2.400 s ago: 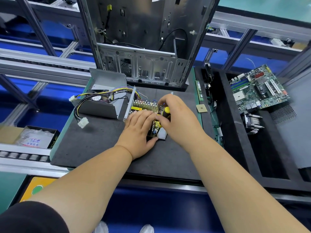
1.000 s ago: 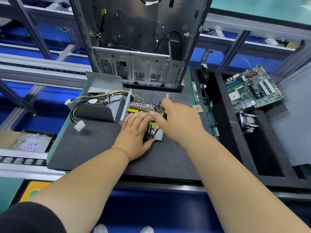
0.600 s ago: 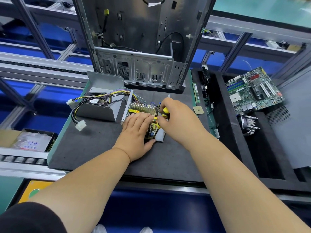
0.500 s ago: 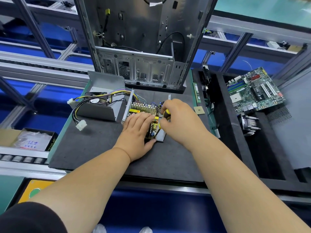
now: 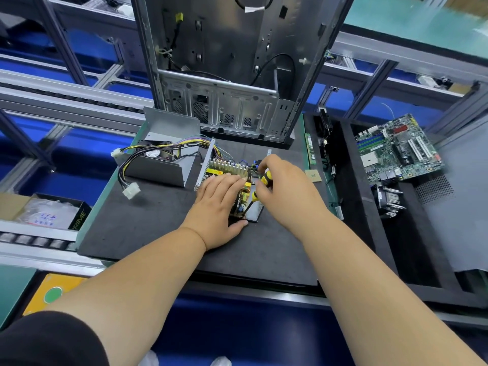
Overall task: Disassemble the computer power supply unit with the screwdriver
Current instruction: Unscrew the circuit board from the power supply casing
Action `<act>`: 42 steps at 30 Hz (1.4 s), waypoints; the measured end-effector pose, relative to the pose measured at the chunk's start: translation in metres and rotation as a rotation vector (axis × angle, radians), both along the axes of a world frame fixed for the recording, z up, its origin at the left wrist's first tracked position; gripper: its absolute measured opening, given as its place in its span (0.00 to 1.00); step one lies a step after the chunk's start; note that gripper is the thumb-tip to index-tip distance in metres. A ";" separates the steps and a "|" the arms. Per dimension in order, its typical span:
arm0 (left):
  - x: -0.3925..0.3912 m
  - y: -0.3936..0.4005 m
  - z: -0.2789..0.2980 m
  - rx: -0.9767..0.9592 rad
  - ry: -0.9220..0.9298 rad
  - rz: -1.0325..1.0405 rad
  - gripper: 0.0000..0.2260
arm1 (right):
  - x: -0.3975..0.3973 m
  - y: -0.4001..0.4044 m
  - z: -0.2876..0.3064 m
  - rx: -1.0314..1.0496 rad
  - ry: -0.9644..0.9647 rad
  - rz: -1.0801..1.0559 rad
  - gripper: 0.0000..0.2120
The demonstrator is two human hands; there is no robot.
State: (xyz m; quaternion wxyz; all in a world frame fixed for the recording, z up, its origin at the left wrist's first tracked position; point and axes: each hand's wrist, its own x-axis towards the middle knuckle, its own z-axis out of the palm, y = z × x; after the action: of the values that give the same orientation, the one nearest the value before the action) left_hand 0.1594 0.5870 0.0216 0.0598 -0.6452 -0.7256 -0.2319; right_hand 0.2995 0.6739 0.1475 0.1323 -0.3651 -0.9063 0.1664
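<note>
Head view | left hand (image 5: 216,207) lies flat, fingers straight, pressing power supply board (image 5: 239,192) at mat (image 5: 148,223) centre | right hand (image 5: 284,190), at board's 3 o'clock, grips yellow-black screwdriver (image 5: 260,184), tip angled toward 7 o'clock | advice: steady the board firmly, seat the tip squarely before turning.

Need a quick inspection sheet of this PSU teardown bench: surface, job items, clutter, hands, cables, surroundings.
Surface: black foam mat, bare at the front.
Job's things: PSU circuit board in its open tray; detached grey cover with fan to its left; yellow-black screwdriver.
Clutter: loose CPU chip on the mat's right edge.
Hands: left hand presses flat on the board; right hand grips the screwdriver.
Cables: PSU wire bundle with white connectors, draped left.
Surroundings: upright PC case behind; motherboard in the right tray.
</note>
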 end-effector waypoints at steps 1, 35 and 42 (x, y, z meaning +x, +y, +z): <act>0.000 -0.001 0.001 -0.010 -0.006 -0.004 0.40 | 0.000 -0.001 0.000 -0.008 0.011 0.000 0.09; 0.006 -0.011 0.034 -0.221 -0.073 -0.078 0.29 | 0.009 0.001 0.001 0.061 0.023 0.014 0.07; 0.011 -0.015 0.037 -0.158 -0.133 -0.008 0.27 | 0.019 0.002 0.010 0.049 0.125 0.007 0.06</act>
State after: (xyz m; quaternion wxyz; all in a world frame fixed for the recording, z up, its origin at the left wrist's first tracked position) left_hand 0.1700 0.5721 0.0584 -0.0402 -0.6340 -0.7413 -0.2165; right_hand 0.3181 0.6758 0.1571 0.1970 -0.3475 -0.9013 0.1673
